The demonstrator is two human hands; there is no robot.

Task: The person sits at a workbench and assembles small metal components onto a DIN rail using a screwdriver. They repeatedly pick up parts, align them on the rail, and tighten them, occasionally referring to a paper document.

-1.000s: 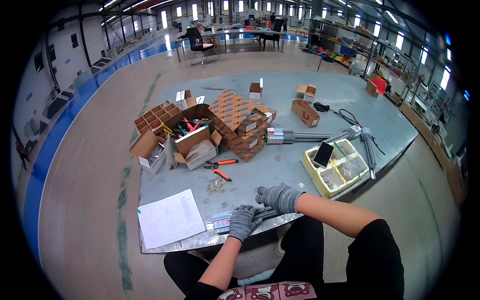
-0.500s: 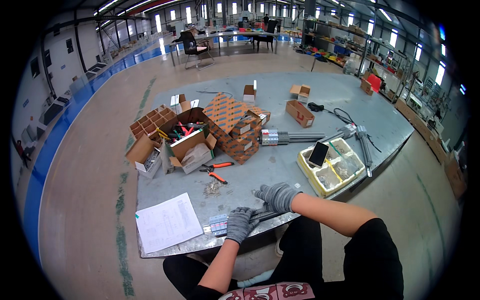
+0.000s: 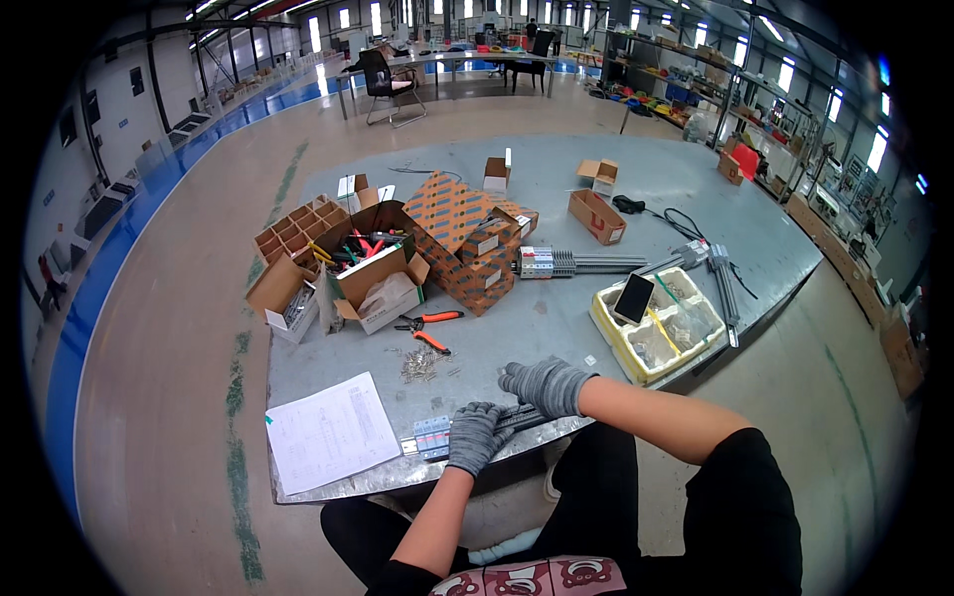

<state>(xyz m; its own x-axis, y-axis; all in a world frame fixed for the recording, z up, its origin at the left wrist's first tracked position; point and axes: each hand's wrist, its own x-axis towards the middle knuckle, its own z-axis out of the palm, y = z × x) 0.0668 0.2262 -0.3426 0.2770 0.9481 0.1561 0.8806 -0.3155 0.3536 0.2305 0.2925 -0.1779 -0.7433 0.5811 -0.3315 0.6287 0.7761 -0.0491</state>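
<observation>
My left hand (image 3: pixel 476 437), in a grey knitted glove, is closed over a rail assembly near the front edge of the table. White-and-blue circuit breakers (image 3: pixel 431 437) show on the rail to the left of that hand. Dark grey parts (image 3: pixel 525 418) continue along the rail to its right. Just above these parts is my right hand (image 3: pixel 549 385), gloved the same way, its fingers curled together. Whatever its fingertips hold is hidden. Beyond the hands lies a scatter of small metal pieces (image 3: pixel 421 365), with orange-handled pliers (image 3: pixel 434 342) behind it.
A paper drawing (image 3: pixel 332 434) lies at the left. Tool-filled boxes (image 3: pixel 378 288) and a patterned carton (image 3: pixel 462 248) stand behind. Another rail assembly (image 3: pixel 556 262) lies farther back. A foam tray (image 3: pixel 651 372) carrying a phone (image 3: pixel 633 299) sits at the right, beside long grey rails (image 3: pixel 724 288).
The whole view has shifted slightly, so the table sits a little higher in it. Both hands keep nearly the same places at the rail assembly.
</observation>
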